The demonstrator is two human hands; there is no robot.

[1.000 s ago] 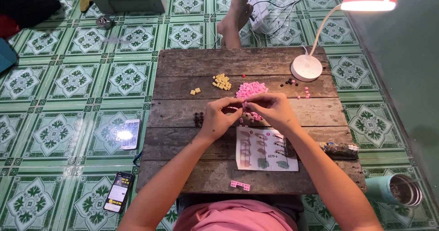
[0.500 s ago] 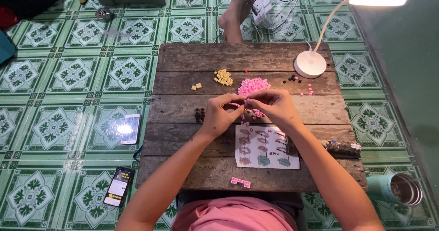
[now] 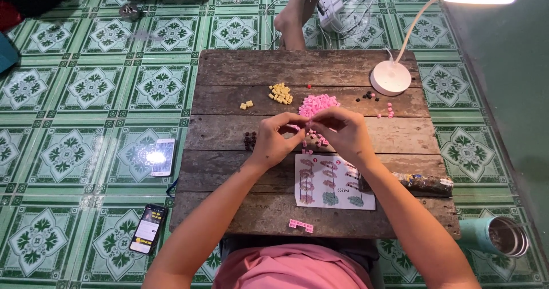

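Note:
My left hand and my right hand meet over the middle of a low wooden table, fingertips pinched together on small pink bricks. Just beyond them lies a pile of pink bricks. A yellow pile sits further back left. Dark brown bricks lie left of my left hand. A printed instruction sheet lies below my hands. A short pink assembled strip rests near the front edge.
A white desk lamp stands at the back right, lit. A plastic bag of mixed bricks lies right. Two phones lie on the green tiled floor. A teal cup stands at the right. Someone's foot is beyond the table.
My hands have stayed together over the pink bricks, with only small finger movements. The view shifted slightly.

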